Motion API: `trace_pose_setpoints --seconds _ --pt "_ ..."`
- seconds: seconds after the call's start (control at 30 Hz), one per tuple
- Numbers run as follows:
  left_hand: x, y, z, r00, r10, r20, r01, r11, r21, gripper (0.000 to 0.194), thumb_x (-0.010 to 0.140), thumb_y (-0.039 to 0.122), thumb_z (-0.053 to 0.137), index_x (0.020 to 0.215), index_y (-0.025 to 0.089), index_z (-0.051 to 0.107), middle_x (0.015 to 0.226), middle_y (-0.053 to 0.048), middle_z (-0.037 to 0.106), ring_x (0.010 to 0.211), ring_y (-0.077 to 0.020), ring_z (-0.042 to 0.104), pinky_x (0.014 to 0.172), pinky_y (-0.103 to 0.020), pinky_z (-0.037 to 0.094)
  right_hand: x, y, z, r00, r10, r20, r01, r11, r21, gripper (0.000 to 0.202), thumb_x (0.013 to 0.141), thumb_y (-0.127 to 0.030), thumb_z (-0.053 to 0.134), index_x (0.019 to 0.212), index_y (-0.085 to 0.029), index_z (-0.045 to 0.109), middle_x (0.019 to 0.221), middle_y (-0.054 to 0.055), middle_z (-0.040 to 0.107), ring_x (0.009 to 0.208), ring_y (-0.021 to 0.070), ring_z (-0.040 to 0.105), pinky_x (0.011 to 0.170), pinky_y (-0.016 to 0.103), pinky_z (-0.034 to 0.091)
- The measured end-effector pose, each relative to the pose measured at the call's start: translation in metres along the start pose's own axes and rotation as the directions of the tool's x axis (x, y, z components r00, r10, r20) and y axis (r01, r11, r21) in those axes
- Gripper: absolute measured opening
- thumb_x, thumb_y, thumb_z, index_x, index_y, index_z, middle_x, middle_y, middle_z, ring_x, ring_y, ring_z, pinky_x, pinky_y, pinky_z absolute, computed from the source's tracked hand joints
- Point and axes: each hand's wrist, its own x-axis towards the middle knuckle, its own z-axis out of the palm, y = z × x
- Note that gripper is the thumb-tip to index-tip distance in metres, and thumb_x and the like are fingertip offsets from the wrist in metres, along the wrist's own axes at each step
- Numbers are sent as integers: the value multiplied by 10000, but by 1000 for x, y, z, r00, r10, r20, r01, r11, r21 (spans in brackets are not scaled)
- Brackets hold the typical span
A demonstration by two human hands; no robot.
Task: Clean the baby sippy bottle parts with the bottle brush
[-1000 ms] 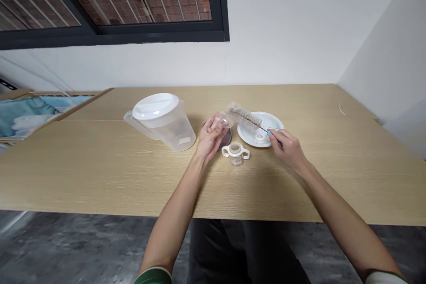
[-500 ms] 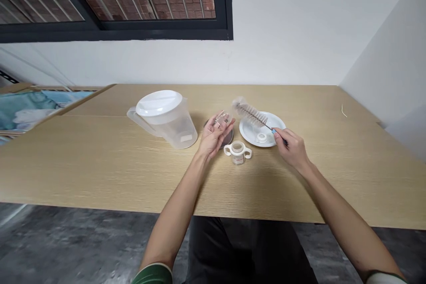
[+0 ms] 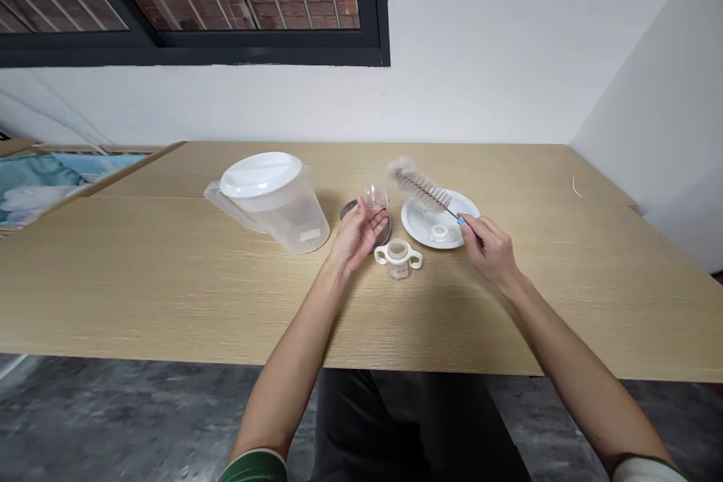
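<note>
My left hand holds a small clear cup-like piece at its fingertips, over a round dark dish that it partly hides. In my right hand is the handle of a bottle brush, whose pale bristles point up and left over a white plate. A small white ring lies on that plate. Between my hands stands a small bottle with a white two-handled collar, upright and open at the top.
A translucent pitcher with a white lid stands left of my left hand. The wooden table meets a white wall at the back. A small bent pale piece lies at the right. Blue-green cloth shows at far left.
The clear piece has turned more upright in my left hand, and its fingers have shifted to below it. My right hand still holds the brush. The whole view has shifted slightly.
</note>
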Motion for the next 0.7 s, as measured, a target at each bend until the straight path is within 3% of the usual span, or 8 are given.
trace_pose_setpoints --seconds 0.2,0.4,0.7 --pt "0 1 -2 1000 -18 3 18 998 53 439 905 515 682 987 84 705 1085 -158 733 878 -143 697 807 -238 561 -2 -6 3 999 -19 48 18 999 27 333 1037 -288 439 1242 -162 668 849 79 655 682 151 574 608 284 454" --pt "-2 3 -3 1000 4 -10 -4 1000 -30 277 852 376 784 943 141 671 975 -57 723 752 -85 663 744 -212 547 -2 2 4 998 63 18 -63 997 -37 340 1041 -326 432 1220 -169 675 865 79 664 682 153 574 624 294 455" --pt "-1 8 -2 997 66 -33 -68 996 -53 161 872 280 751 948 175 655 1051 -66 740 790 -105 694 700 -199 540 1 5 -7 998 1 55 -4 999 45 272 1008 -288 522 1195 -179 687 928 77 694 652 127 569 608 279 462"
